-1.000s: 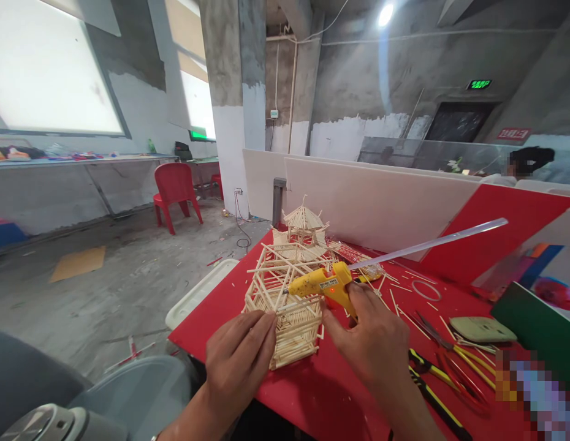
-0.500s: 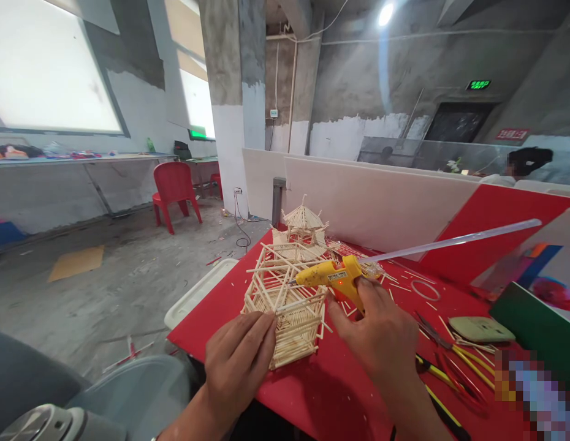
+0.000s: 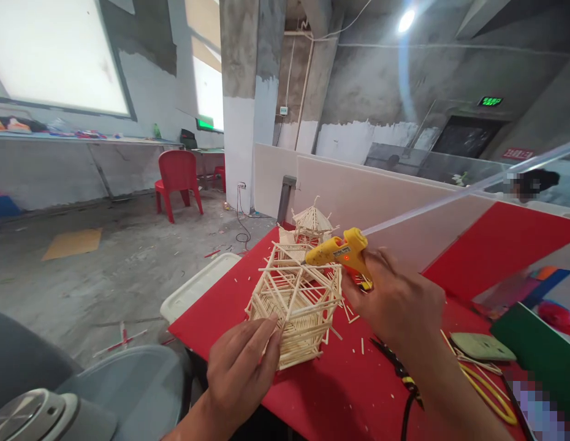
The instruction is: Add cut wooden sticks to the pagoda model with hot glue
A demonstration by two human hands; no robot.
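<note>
A yellow hot glue gun (image 3: pixel 342 250) is in my right hand (image 3: pixel 399 300), whose fingers wrap round the handle. A long clear glue stick (image 3: pixel 432 199) juts from the gun's back, and an orange light glows on its side. The nozzle points left over the top of a many-sided frame (image 3: pixel 303 331) built of thin wooden sticks. My left hand (image 3: pixel 243 361) pinches the near left edge of this frame, fingertips pressed together; whether a loose stick is also between them I cannot tell. Just behind stands a small stick model with a pointed roof (image 3: pixel 314 217).
The red tabletop (image 3: pixel 331 392) carries stick scraps, dark-jawed pliers (image 3: pixel 390 358) partly under my right forearm, an olive-coloured case (image 3: pixel 482 346) and a green board (image 3: pixel 528 343). Beyond the partition (image 3: pixel 381 202) a person is partly visible. A grey stool (image 3: pixel 133 386) stands at left.
The glue gun has tilted, its glue stick now rising more steeply, and its nozzle sits higher near the frame's upper bars. The view has shifted a little. My left hand keeps its hold.
</note>
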